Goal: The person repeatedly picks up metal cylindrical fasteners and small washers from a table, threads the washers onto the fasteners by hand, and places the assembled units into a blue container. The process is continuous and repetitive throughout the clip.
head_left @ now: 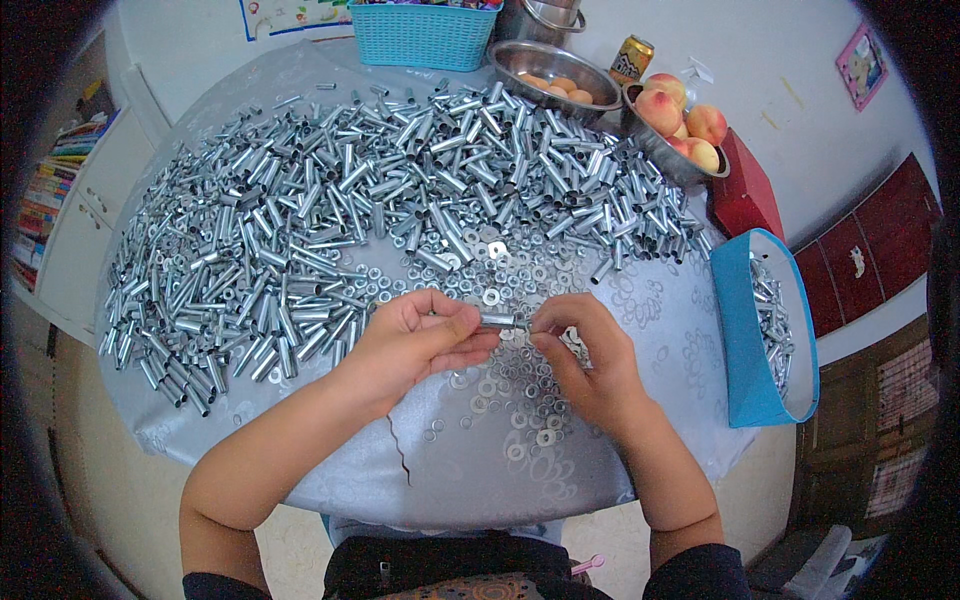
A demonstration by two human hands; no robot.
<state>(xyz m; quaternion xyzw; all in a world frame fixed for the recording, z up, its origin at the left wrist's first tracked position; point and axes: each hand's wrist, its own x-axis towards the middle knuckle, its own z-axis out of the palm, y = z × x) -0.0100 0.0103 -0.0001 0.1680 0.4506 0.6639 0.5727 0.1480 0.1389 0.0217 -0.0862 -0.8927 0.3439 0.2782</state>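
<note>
Over the near middle of the table, my left hand is closed round the left end of a shiny metal sleeve, which lies level. A thinner, darker bolt end sticks out of the sleeve's right side. My right hand pinches at that bolt end with thumb and forefinger; whether a washer or nut is between the fingertips is too small to tell. Beneath and beyond both hands lie loose washers and nuts. A broad heap of metal sleeves and bolts spreads across the back and left.
At right stands a blue bin with metal parts inside. Along the back are a turquoise basket, a steel bowl of eggs, a drink can, a bowl of peaches and a red box. A silvery tablecloth covers the table.
</note>
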